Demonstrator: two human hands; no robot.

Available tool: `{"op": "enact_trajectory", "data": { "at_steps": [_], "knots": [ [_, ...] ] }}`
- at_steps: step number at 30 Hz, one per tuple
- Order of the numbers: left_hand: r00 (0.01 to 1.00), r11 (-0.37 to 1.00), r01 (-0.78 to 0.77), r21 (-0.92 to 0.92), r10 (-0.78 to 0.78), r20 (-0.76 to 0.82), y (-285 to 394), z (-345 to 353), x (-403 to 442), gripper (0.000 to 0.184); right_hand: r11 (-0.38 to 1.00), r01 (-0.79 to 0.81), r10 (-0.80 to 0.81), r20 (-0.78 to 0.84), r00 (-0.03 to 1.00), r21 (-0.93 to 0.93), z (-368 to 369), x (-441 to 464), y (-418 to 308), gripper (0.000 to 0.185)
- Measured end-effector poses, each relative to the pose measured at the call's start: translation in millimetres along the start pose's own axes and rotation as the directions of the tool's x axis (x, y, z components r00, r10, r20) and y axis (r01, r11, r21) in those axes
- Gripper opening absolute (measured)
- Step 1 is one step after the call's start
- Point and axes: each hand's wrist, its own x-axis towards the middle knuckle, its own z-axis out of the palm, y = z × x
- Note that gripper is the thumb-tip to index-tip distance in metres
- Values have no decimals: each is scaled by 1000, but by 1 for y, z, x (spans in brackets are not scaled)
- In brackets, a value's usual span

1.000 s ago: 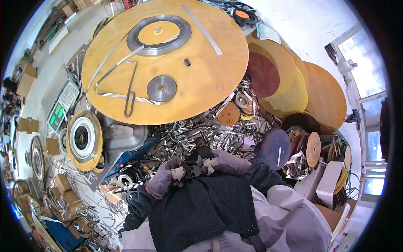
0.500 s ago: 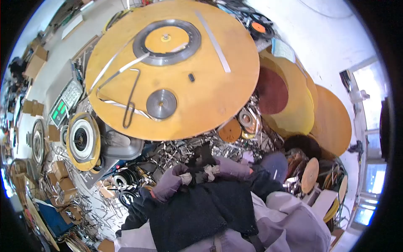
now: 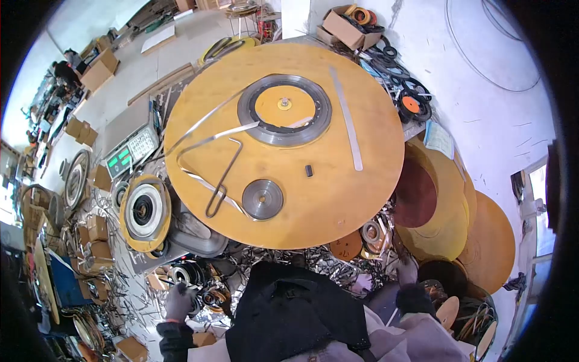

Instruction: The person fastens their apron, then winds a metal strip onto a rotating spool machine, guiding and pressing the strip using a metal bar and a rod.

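My left hand (image 3: 179, 302), in a grey glove, is low at the left beside a stack of dark coils (image 3: 188, 273); its fingers are too small and dark to make out. My right hand (image 3: 408, 271), also gloved, is at the right near the metal scraps and a dark red disc (image 3: 415, 193); its fingers are unclear. In front of me lies a large round yellow board (image 3: 325, 211). It carries a wide coil of metal strip (image 3: 322, 120), a smaller wound coil (image 3: 262, 200), a bent metal rod (image 3: 225, 181), a flat strip (image 3: 346, 120) and a small black piece (image 3: 309, 171).
Metal scraps (image 3: 241, 283) are heaped below the board. A scale (image 3: 132, 151) with green digits stands left, near a coil on a yellow disc (image 3: 145, 212). Large yellow discs (image 3: 488, 241) lean at the right. A carton (image 3: 350, 29) holding rings sits at the back.
My hands were close together in front of my chest, at some crumpled pale material and a dark item. Now they are spread to either side, and my view has tilted up.
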Motion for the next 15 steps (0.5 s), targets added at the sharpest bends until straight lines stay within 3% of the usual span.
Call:
{"op": "enact_trajectory", "data": {
  "at_steps": [1,2,3,4,5,8,10,11,12,13,14,15],
  "knots": [
    [994,969,-111,-220,107,-31,15,9,19,33,983,106,-102,-37,994,149,13,21,-21,45],
    [990,987,-136,-89,132,-56,66,2,23,34,934,194,-197,-21,980,299,21,33,-80,47],
    [964,971,-236,31,238,-117,110,-3,30,35,938,244,-233,-74,970,246,21,29,-151,47],
    [913,929,-364,70,370,-173,121,6,53,36,945,288,-289,-15,957,156,25,32,-200,50],
    [800,838,-503,210,544,-254,130,19,82,38,898,408,-414,0,910,167,48,51,-218,45],
    [754,798,-524,298,597,-274,173,30,129,40,835,504,-531,81,844,223,88,70,-289,41],
    [865,824,-410,391,488,-120,187,38,157,44,831,504,-533,75,843,238,112,85,-310,41],
    [841,762,-447,468,537,-70,187,40,162,46,874,466,-480,94,872,138,118,87,-322,42],
    [835,757,-461,464,546,-61,186,41,168,46,908,417,-419,113,901,40,128,89,-328,44],
    [838,762,-494,418,546,-6,185,41,174,48,882,467,-461,89,883,-67,136,94,-336,49],
    [837,767,-521,375,545,48,187,38,178,50,885,460,-454,83,887,-67,143,95,-348,49],
    [815,744,-556,372,575,69,188,35,181,47,890,410,-418,-2,908,-199,153,94,-360,45]
  ]
}}
